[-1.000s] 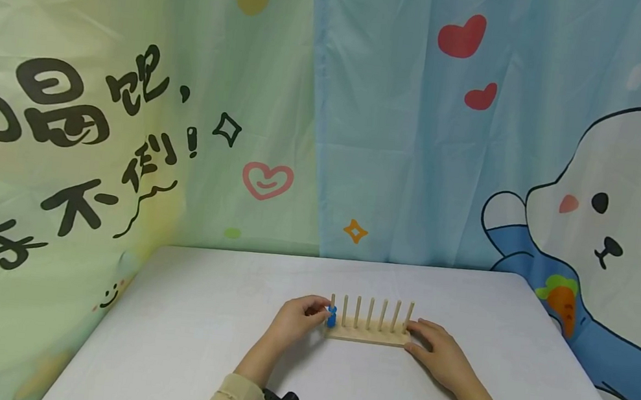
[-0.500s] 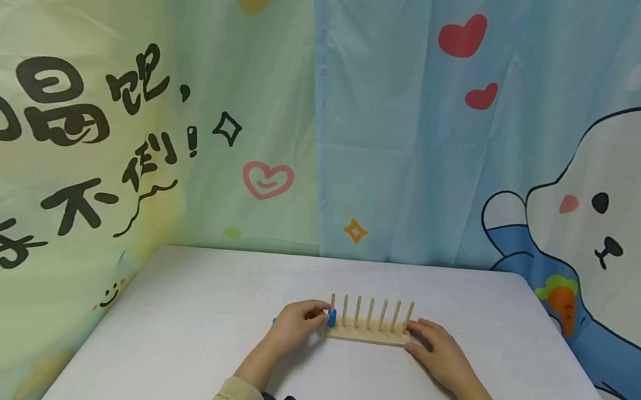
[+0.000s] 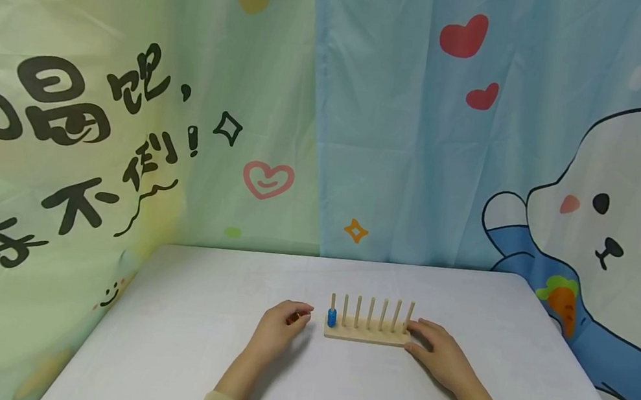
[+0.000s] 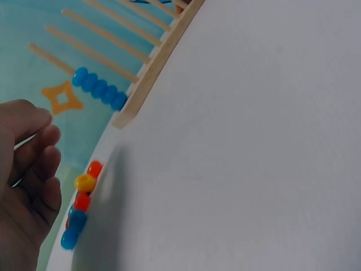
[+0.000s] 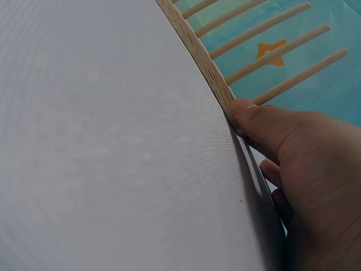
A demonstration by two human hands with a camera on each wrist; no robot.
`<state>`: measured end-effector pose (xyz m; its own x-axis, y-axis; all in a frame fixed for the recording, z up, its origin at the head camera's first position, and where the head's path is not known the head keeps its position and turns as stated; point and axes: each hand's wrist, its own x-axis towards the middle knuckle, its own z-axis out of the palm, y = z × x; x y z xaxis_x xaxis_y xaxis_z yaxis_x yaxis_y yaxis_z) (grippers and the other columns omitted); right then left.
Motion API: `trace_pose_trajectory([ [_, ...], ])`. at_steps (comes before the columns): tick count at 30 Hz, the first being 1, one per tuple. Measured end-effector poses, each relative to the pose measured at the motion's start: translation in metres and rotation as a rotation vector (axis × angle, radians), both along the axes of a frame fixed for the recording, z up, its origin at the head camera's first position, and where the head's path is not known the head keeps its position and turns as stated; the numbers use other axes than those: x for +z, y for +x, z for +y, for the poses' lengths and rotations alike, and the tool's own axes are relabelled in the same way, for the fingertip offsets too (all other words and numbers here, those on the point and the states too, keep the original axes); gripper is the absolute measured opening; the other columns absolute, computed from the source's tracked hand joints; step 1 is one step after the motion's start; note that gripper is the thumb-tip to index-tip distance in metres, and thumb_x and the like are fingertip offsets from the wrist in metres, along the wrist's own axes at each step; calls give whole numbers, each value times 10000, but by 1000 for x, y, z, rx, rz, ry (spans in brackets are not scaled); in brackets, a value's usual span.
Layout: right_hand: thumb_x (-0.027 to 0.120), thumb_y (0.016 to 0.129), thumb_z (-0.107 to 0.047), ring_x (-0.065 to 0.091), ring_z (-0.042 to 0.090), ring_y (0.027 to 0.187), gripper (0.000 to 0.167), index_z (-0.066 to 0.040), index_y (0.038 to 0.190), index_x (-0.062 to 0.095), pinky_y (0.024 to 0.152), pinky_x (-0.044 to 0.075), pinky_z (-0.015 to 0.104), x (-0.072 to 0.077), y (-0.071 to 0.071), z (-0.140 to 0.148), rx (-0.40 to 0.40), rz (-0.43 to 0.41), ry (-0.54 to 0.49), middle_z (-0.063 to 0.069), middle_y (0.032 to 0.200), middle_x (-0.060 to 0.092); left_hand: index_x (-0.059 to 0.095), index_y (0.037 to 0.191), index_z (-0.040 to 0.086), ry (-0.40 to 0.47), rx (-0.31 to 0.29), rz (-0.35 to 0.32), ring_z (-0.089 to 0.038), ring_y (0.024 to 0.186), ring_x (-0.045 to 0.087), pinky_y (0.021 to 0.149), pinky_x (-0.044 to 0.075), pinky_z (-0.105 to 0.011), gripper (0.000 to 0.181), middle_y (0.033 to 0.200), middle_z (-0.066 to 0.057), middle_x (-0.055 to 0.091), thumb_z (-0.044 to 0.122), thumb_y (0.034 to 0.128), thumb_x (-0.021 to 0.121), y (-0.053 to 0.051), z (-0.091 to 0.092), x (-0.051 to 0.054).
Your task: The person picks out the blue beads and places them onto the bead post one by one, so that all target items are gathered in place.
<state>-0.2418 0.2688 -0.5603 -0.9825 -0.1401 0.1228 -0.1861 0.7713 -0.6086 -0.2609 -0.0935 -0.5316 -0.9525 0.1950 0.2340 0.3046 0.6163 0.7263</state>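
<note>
Before a printed curtain [image 3: 378, 102], a white table [image 3: 365, 387] bears a wooden peg rack [image 3: 367, 338], its long axis running from hand to hand, pegs [image 3: 371, 311] pointing up. The right hand [image 3: 442, 353] grips one end; the left hand [image 3: 279, 327], fingers loosely bent, hovers near the blue beads [image 3: 332, 318].

Behind the white surface [image 3: 359, 386], red hearts [image 3: 464, 36] and a cartoon animal [image 3: 635, 168] are being displayed on a blue curtain [image 3: 378, 102].

Peg rack [image 3: 367, 334] matt wood; blue beads [image 4: 99, 89] glossy plastic.
</note>
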Motion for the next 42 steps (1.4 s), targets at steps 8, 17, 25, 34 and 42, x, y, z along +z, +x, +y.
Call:
trace_pose_trajectory([
  [8,676,920,-389,421,501,1338,499,-134,1343,602,1043,335,695,1,1,-1,0,-1,-2,256,1444,487,733,1109,171,-12,130,21,-187,1016,616,873,532,-373,189,1121,-2,660,195,928,685,3,-31,-7],
  [17,659,934,-393,408,507,1346,491,-144,1352,595,1046,329,700,2,3,-2,-11,-12,-4,258,1458,471,708,1178,189,-91,213,-64,-294,1197,566,1033,462,-498,265,1223,-50,646,235,918,678,-1,-51,-22],
  [25,668,931,-377,408,503,1348,497,-135,1358,590,1049,331,694,-1,2,-1,-8,-13,3,259,1459,470,723,1147,135,-162,207,-23,-319,1173,579,1026,464,-500,265,1188,-81,671,205,892,714,2,-51,-25],
  [34,680,922,-376,428,501,1335,487,-134,1338,606,1042,341,691,0,0,0,0,11,-4,254,1440,493,736,1096,127,-192,227,29,-316,1131,594,990,481,-492,231,1147,-78,676,204,878,732,3,-48,-24],
  [42,677,923,-372,422,504,1337,488,-134,1342,602,1039,336,699,-1,1,-1,2,9,-1,256,1446,485,748,1050,165,-208,263,6,-300,1133,592,994,483,-487,180,1128,-53,671,215,878,740,4,-45,-24],
])
